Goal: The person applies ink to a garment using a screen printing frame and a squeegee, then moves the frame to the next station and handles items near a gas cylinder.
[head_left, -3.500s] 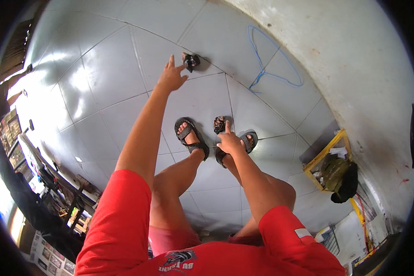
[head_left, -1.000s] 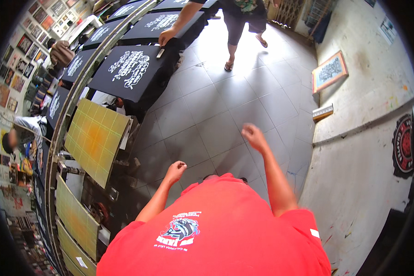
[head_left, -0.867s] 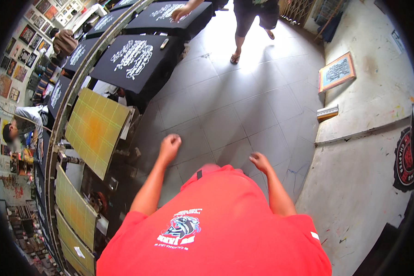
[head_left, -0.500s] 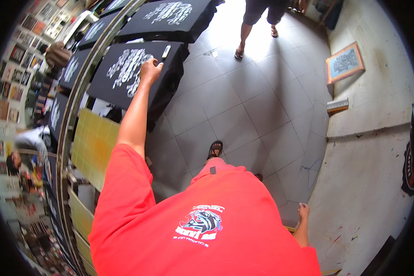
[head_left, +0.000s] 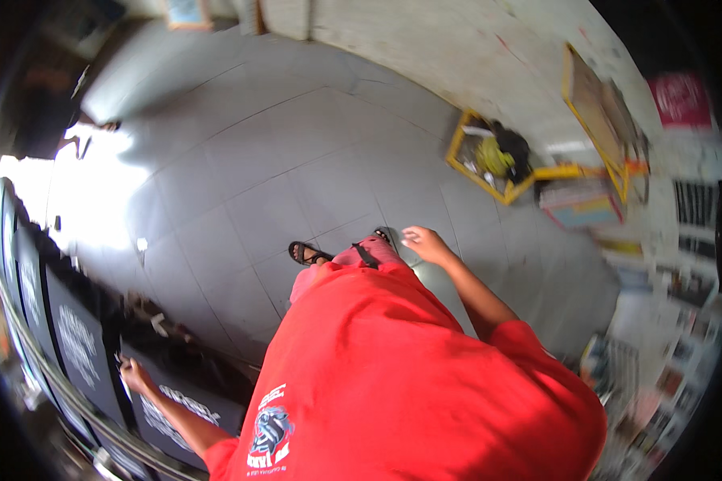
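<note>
Down at the lower left, my left hand (head_left: 136, 377) is at the edge of a black shirt (head_left: 176, 417) with white lettering, laid flat on a board. Its fingers are pinched together around something small, too blurred to name. A second black shirt (head_left: 78, 341) with a white print lies just beyond it. In front of my body, above the floor, my right hand (head_left: 427, 244) hangs with loosely bent fingers apart and nothing in it.
A metal rail (head_left: 80, 421) runs along the shirts. By the right wall stand a yellow-framed bin (head_left: 465, 172) holding dark and yellow-green stuff, a leaning framed panel (head_left: 594, 96) and a colourful box (head_left: 586, 212). Another person's foot (head_left: 108, 126) shows at the upper left.
My view and body have turned right, so the shirts now lie lower left. My right hand has come from my side to in front of me. The small white object beside my left hand no longer shows clearly.
</note>
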A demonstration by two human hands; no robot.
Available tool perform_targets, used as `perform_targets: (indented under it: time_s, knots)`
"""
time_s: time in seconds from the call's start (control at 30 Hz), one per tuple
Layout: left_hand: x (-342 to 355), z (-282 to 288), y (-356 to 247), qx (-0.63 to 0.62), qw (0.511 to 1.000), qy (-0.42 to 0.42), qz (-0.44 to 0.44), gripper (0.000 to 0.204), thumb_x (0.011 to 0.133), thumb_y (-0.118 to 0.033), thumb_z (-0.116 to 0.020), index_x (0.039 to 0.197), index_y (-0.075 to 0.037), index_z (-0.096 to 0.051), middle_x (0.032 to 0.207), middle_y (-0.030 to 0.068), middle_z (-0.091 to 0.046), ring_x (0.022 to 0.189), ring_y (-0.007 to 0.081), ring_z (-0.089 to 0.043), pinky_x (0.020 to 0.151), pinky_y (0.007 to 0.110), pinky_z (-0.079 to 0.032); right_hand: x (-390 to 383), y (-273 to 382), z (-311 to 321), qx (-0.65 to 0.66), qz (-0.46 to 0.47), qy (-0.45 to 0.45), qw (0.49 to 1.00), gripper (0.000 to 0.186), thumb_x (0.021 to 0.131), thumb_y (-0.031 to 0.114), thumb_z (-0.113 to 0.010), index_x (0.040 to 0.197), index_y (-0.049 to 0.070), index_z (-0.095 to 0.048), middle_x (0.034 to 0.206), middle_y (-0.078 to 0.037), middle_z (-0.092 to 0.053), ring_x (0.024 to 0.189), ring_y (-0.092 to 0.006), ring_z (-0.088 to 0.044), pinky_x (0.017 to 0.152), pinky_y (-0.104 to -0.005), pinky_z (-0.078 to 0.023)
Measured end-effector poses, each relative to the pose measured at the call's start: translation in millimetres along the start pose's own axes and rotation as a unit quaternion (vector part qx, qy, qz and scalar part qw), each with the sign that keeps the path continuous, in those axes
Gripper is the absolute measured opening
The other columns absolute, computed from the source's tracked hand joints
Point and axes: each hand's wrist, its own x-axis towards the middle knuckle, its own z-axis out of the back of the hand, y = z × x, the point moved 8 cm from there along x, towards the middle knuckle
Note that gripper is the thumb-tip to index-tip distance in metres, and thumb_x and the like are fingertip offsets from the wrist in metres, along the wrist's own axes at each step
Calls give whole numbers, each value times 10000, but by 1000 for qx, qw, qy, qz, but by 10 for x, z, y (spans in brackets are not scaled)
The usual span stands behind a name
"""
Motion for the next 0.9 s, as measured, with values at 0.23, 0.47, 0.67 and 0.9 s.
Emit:
perform_targets:
  time_s: [0.23, 0.47, 0.67, 0.9]
  knots:
    - [-2441, -841, -4141, -435, 801, 392, -123, 147, 915, -50, -578, 1055, -4, -587, 910, 33, -600, 836, 119, -566, 736, 267, -476, -55, 876, -318, 285, 117, -25, 951, 345, 940, 191, -595, 1189, -45, -561, 1143, -190, -643, 1074, -236, -632, 907, -323, -505]
    - [-5638, -1652, -6311, -269, 684, 556, -387, 203, 866, -157, -636, 967, 16, -604, 801, 128, -656, 692, 154, -602, 644, 315, -490, 15, 614, 258, 496, -5, -72, 865, 351, 960, 311, -562, 1049, -25, -617, 993, -101, -661, 895, -157, -611, 793, -295, -495]
    - [-6394, -2007, -6892, -180, 683, 549, -446, 337, 818, -210, -699, 1055, 12, -610, 958, 176, -659, 846, 283, -656, 745, 364, -522, 170, -857, 1425, 505, -81, -262, 818, 212, 938, 216, -579, 1079, 62, -618, 924, -39, -662, 736, -105, -612, 604, -245, -484]
    - [-5979, -3788, -6841, -12, 745, 533, -402, 450, 820, -346, -645, 1113, -9, -588, 1109, 240, -606, 1032, 399, -590, 876, 449, -490, 477, -2921, 2650, 316, -297, -321, 842, 287, 860, 265, -689, 1060, 64, -642, 826, -30, -654, 643, -87, -576, 434, -235, -385]
